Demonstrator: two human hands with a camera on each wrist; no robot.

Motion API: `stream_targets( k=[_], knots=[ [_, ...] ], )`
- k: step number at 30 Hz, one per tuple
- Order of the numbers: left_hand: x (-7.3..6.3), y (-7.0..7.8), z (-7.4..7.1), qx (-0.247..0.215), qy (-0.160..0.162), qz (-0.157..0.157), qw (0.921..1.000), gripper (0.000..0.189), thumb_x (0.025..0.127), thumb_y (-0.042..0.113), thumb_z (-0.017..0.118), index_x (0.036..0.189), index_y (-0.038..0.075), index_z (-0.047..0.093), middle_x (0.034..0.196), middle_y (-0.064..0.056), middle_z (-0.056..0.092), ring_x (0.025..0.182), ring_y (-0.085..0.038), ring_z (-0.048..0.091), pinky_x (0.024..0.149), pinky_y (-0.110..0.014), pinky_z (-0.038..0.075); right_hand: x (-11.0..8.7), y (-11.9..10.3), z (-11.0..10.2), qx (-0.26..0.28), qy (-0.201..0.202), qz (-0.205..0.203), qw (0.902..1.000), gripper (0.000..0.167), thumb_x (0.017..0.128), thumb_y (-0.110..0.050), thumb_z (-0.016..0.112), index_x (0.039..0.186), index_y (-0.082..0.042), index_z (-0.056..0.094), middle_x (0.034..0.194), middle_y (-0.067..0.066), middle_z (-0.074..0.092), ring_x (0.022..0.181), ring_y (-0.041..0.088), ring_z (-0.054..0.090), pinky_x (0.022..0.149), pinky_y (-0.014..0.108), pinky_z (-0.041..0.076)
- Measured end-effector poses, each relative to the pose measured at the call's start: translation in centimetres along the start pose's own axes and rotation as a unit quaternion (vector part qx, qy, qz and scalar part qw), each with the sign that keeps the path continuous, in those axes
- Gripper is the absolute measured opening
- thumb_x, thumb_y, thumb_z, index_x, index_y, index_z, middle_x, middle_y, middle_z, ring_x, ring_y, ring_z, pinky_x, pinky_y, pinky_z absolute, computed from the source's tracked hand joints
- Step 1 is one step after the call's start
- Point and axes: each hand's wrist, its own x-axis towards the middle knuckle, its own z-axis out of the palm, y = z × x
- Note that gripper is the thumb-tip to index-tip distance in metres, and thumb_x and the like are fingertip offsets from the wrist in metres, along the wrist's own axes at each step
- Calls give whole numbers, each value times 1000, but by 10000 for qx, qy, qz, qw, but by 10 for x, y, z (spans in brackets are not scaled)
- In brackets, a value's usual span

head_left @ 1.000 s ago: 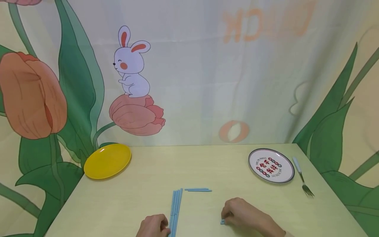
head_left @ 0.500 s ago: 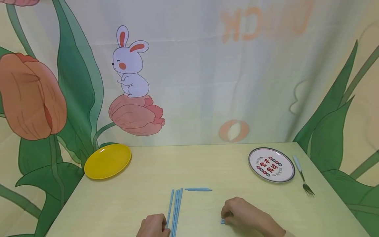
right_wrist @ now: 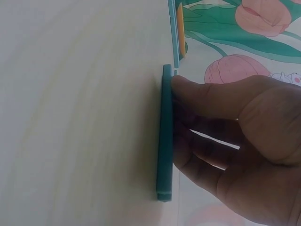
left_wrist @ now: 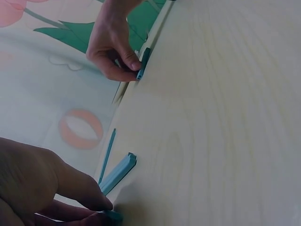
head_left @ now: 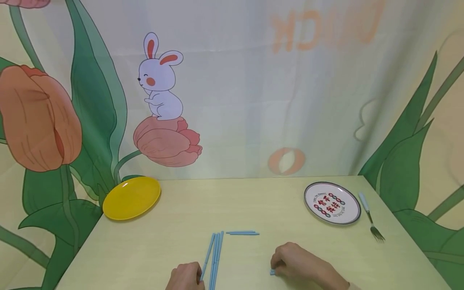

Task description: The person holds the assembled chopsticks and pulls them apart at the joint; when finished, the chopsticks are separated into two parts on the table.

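In the head view my left hand [head_left: 185,277] pinches the near end of a slim blue stick [head_left: 207,257]. That stick leans away from a row of similar blue sticks [head_left: 216,257], its far end close to theirs. The left wrist view shows the left thumb and fingers on a blue end [left_wrist: 113,215], beside the row [left_wrist: 120,173]. Farther right, my right hand [head_left: 295,259] grips a short blue piece [head_left: 272,272], mostly covered in the head view. From the right wrist, thumb and fingertips hold this blue bar [right_wrist: 164,136] along its side, just at the tabletop.
More blue sticks [head_left: 243,232] lie crosswise beyond the row. A yellow plate [head_left: 132,198] stands at the back left. At the back right are a white patterned plate [head_left: 332,202] and a fork [head_left: 370,217]. A printed curtain [head_left: 235,100] hangs behind the table.
One blue stick has come away from the row's left side with my left hand; its near end has swung left, and it now slants. The right hand has stayed in place.
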Motion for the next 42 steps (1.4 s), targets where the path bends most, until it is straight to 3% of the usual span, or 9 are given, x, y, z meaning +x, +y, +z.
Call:
stream_targets(
  k=[3,7,11,14,24,31,42],
  knots=[
    [-1,-2,-3,7,62,-29,10000,9,74,5,71,75,4,62,62,0,57,58,-16,52,56,-33,46,0,-1,0,-16,-30,27,10000,5,84,-15,75,86,-19,78,80,-19,64,76,-7,55,73,20,51],
    [0,0,-8,-105,147,-288,9994,11,72,3,70,82,2,67,63,0,59,60,-17,56,59,-35,50,1,0,-1,-54,39,-88,9999,5,85,-15,74,86,-19,77,81,-20,64,75,-8,55,72,19,50],
    [2,3,-12,-35,215,-511,9985,14,72,3,71,86,3,69,66,-1,61,63,-17,57,62,-38,51,0,2,-3,-54,329,-327,9989,6,87,-15,72,87,-19,77,83,-19,66,76,-8,56,71,18,51],
    [4,6,-15,38,244,-509,9984,11,74,3,72,84,5,70,67,0,60,63,-16,55,62,-36,49,-1,1,-7,-102,631,-418,9971,7,87,-13,71,89,-17,77,86,-17,68,79,-6,58,71,18,51],
    [15,14,-26,250,627,261,9974,6,75,3,71,81,6,72,68,2,56,62,-13,47,59,-30,42,3,-10,-28,-491,1569,-983,9815,7,86,-14,73,93,-15,74,87,-12,67,79,-1,58,67,16,49],
    [19,21,-34,362,1476,1255,9804,15,72,-3,65,78,8,74,71,2,68,58,-9,50,51,-27,45,9,-17,-41,-745,1871,-1074,9736,13,86,-13,74,99,-14,73,93,-9,68,86,8,63,74,22,52],
    [28,36,-43,537,1578,1489,9747,20,74,-1,63,81,12,76,77,2,71,60,-10,55,45,-26,42,21,-28,-57,-1067,2309,-1154,9602,18,84,-16,76,101,-14,72,99,-5,69,93,11,64,80,27,54]
  ],
)
